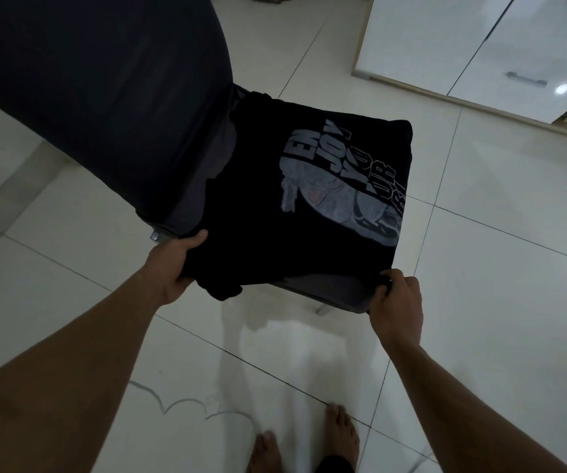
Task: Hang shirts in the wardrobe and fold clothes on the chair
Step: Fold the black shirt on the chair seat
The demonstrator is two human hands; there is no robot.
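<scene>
Head view: your left hand (pixel 176 268) and right hand (pixel 398 298) pinch the shirt's (pixel 292 206) near corners; it stretches away from both grips across the chair (pixel 186 203).

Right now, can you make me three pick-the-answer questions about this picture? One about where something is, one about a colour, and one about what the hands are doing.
1. Where does the shirt lie?
A. on the chair
B. on the floor
C. in the wardrobe

2. What colour is the shirt?
A. white
B. black with a grey print
C. red

3. What are the hands doing?
A. hanging free
B. only one holds
C. both grip the shirt's near edge

Answers: 1 A, it lies spread over the seat. 2 B, dark cloth, pale letters. 3 C, the left hand and right hand each pinch a corner.
</scene>
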